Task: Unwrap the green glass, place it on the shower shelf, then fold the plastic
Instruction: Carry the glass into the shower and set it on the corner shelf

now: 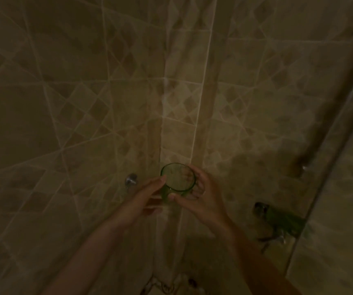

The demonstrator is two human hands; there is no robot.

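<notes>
A green glass [177,179] is held upright in front of the tiled shower corner, its round rim facing the camera. My right hand [201,196] wraps around its right side and base, thumb across the front. My left hand [148,196] touches its left side with the fingers stretched toward the rim. The dim light makes it hard to tell whether any clear plastic lies around the glass or in my left hand. No shelf is clearly visible.
Beige tiled walls meet in a corner [162,124] behind the glass. A metal tap knob [131,179] sticks out of the left wall. A dark green fitting [277,220] sits on the right wall beside a glass door edge [328,158].
</notes>
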